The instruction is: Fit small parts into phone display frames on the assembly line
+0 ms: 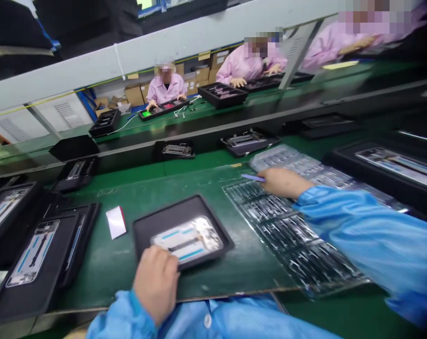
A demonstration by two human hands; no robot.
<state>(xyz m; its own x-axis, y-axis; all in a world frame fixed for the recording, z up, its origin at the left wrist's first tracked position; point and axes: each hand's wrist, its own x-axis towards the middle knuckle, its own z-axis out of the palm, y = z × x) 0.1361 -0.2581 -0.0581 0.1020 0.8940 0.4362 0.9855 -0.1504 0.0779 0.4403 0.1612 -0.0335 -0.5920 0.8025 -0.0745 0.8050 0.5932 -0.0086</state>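
A black tray (174,212) lies on the green bench in front of me, with a silvery phone housing (195,235) in it that has blue strips and a dark ribbon. My left hand (157,280) is closed over the tray's near left edge, beside the housing's lower end; its fingertips are partly hidden. Out to the right, my right hand (284,181) pinches a thin lilac stick (252,177) that points left. Under that hand and forearm is a clear plastic blister sheet (270,226) with rows of narrow pockets.
Black trays with phone housings (33,252) stand stacked at left, and another tray (362,165) at right. A white and red card (116,222) lies left of my tray. More trays (249,141) line the bench's back. Co-workers in pink (249,63) sit beyond the divider.
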